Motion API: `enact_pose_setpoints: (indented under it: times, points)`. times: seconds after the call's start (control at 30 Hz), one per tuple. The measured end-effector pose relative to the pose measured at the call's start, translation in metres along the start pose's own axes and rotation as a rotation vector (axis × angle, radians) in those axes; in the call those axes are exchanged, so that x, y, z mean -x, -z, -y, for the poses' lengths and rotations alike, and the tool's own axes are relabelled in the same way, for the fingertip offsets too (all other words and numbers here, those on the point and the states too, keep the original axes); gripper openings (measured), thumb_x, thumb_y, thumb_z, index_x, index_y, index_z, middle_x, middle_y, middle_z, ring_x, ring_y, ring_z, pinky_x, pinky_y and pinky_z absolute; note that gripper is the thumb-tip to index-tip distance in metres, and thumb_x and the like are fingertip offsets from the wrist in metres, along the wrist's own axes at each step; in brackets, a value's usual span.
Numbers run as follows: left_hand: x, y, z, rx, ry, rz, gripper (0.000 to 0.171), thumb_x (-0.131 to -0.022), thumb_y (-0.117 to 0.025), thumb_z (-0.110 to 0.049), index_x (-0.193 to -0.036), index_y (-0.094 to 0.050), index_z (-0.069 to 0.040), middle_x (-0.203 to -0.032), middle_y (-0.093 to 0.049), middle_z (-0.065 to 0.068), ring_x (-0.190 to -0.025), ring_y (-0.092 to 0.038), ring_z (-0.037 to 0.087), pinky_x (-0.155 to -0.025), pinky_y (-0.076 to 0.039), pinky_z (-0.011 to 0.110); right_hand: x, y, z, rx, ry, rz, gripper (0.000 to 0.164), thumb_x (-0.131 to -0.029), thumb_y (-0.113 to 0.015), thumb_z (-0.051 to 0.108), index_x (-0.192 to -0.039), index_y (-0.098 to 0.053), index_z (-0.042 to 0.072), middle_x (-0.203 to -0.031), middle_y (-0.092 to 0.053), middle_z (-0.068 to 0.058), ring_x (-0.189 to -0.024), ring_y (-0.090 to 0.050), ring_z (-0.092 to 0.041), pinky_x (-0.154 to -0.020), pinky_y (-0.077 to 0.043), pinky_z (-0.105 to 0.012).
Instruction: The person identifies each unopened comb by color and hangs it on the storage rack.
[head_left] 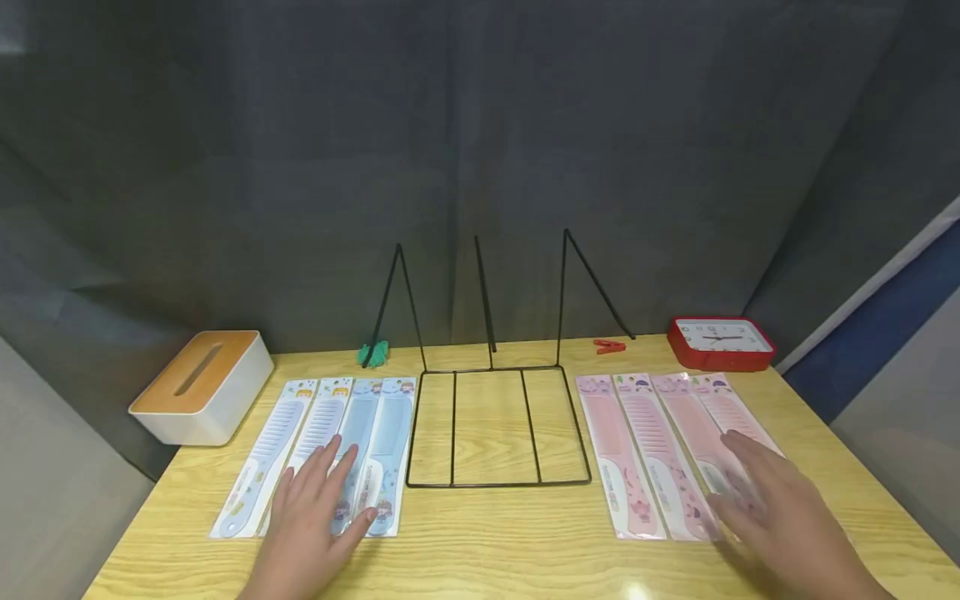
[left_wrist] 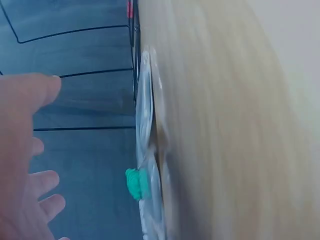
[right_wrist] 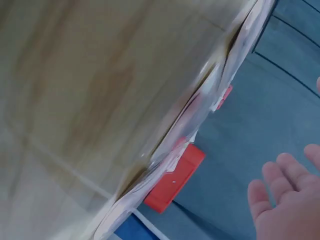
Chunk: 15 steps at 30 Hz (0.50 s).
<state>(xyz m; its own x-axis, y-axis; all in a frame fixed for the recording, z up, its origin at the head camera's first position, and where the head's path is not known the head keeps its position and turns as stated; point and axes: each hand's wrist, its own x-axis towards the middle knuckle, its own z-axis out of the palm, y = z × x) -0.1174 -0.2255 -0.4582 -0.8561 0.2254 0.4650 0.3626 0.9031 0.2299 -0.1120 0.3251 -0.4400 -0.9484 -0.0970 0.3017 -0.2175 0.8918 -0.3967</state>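
Several packaged blue combs [head_left: 388, 433] lie side by side on the left of the table. My left hand [head_left: 311, 521] is over their lower part, fingers spread and holding nothing; it covers part of the middle packages. To the right lies a row of packaged pink combs [head_left: 609, 433]. Over the rightmost of these is my right hand [head_left: 787, 512], its fingers loosely extended and nothing in them. Between the rows stands a black wire rack [head_left: 498, 485] with upright bent wires at its back. In both wrist views the hands appear raised above the flat packages.
A white tissue box with a wooden lid [head_left: 217, 408] stands at the far left. A green bundle [head_left: 377, 353] and a red clip [head_left: 609, 346] lie along the back. At the back right is a red clock [head_left: 723, 360]. Dark cloth [head_left: 480, 125] hangs behind the table.
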Motion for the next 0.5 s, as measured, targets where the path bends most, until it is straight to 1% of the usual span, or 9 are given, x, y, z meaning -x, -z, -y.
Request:
enact_pose_setpoints:
  times: [0.07,0.2,0.33,0.43,0.5]
  points:
    - [-0.002,-0.003,-0.001,0.011,-0.011,-0.006,0.079,-0.086,-0.076,-0.044,-0.151,-0.044,-0.012,-0.158,-0.037,0.015,-0.139,-0.036,0.041,-0.103,-0.024,0.072,-0.002,0.001,-0.005,-0.029,-0.005,0.005,0.079,-0.089,-0.077,0.035,-0.151,-0.038,0.007,-0.147,-0.044,-0.026,-0.128,-0.04,-0.053,-0.099,-0.028,-0.075]
    - [-0.004,-0.009,-0.001,0.027,-0.032,-0.025,0.078,-0.086,-0.076,-0.043,-0.15,-0.045,-0.01,-0.156,-0.039,0.016,-0.138,-0.038,0.04,-0.104,-0.025,0.068,-0.006,0.001,-0.013,-0.063,-0.041,0.005,0.077,-0.09,-0.076,0.034,-0.151,-0.039,0.005,-0.145,-0.044,-0.031,-0.128,-0.04,-0.056,-0.098,-0.029,-0.076]
    - [-0.007,-0.014,-0.001,0.039,-0.039,-0.028,0.077,-0.087,-0.076,-0.042,-0.149,-0.046,-0.008,-0.154,-0.042,0.017,-0.136,-0.041,0.04,-0.104,-0.027,0.063,-0.012,0.005,-0.021,-0.077,-0.134,0.052,0.079,-0.093,-0.071,0.043,-0.153,-0.035,0.004,-0.147,-0.039,-0.034,-0.129,-0.037,-0.058,-0.095,-0.03,-0.077]
    - [-0.008,-0.016,-0.002,0.045,-0.02,-0.016,0.077,-0.088,-0.075,-0.042,-0.149,-0.045,-0.006,-0.152,-0.044,0.016,-0.134,-0.043,0.038,-0.102,-0.029,0.06,-0.017,0.008,-0.026,-0.069,-0.236,0.122,0.087,-0.094,-0.064,0.054,-0.156,-0.028,0.005,-0.15,-0.032,-0.036,-0.131,-0.032,-0.06,-0.093,-0.03,-0.078]
    - [-0.009,-0.017,-0.004,0.048,-0.002,-0.01,0.076,-0.088,-0.075,-0.042,-0.149,-0.045,-0.006,-0.151,-0.047,0.014,-0.132,-0.046,0.036,-0.1,-0.031,0.06,-0.02,0.009,-0.029,-0.067,-0.26,0.139,0.09,-0.093,-0.064,0.056,-0.156,-0.027,0.004,-0.15,-0.031,-0.037,-0.13,-0.031,-0.06,-0.092,-0.03,-0.078]
